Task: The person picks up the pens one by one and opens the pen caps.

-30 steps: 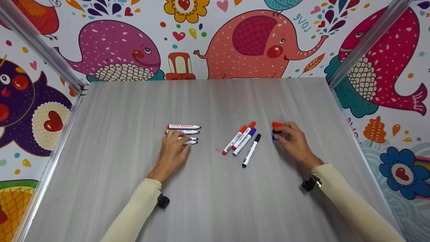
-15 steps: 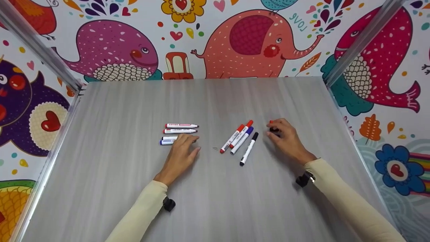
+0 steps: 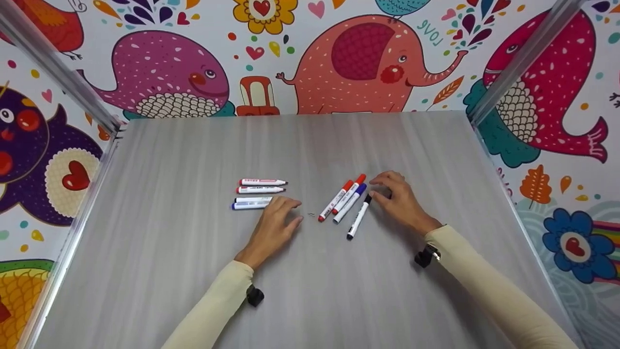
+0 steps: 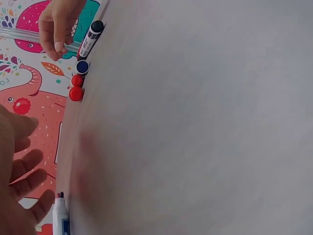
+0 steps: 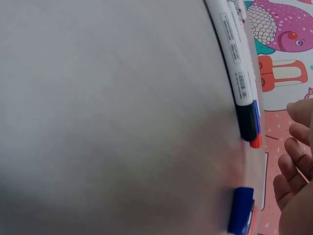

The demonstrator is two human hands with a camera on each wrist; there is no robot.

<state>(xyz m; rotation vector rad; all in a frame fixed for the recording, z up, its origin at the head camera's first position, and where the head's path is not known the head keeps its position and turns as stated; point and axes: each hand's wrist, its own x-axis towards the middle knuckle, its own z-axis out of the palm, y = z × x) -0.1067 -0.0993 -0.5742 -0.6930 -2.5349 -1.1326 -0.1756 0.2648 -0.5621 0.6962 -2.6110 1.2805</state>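
My left hand (image 3: pixel 273 223) hovers with loosely bent, empty fingers over the tip ends of the uncapped blue-ended marker (image 3: pixel 249 206) and the black-ended marker (image 3: pixel 249 199) beside it. Two uncapped red-ended markers, a nearer one (image 3: pixel 261 190) and a farther one (image 3: pixel 264 182), lie parallel just behind. My right hand (image 3: pixel 404 206) is above the table, its fingertips close to the cap of the black marker (image 3: pixel 358 218); nothing shows between its fingers. Below it in the right wrist view lie a blue cap (image 5: pixel 241 210) and a red cap (image 5: pixel 254 221), largely hidden by the hand in the head view.
Left of the black marker lie a capped blue marker (image 3: pixel 349 203) and two capped red markers, one at the left (image 3: pixel 335 201) and one between (image 3: pixel 349 194). Small dark marks (image 3: pixel 311 214) show on the grey table (image 3: pixel 300 291). Printed walls (image 3: pixel 358 63) rise behind and beside it.
My left hand has moved right, off the bodies of the uncapped markers toward their tips. My right hand has let go of the caps and moved left toward the black marker.
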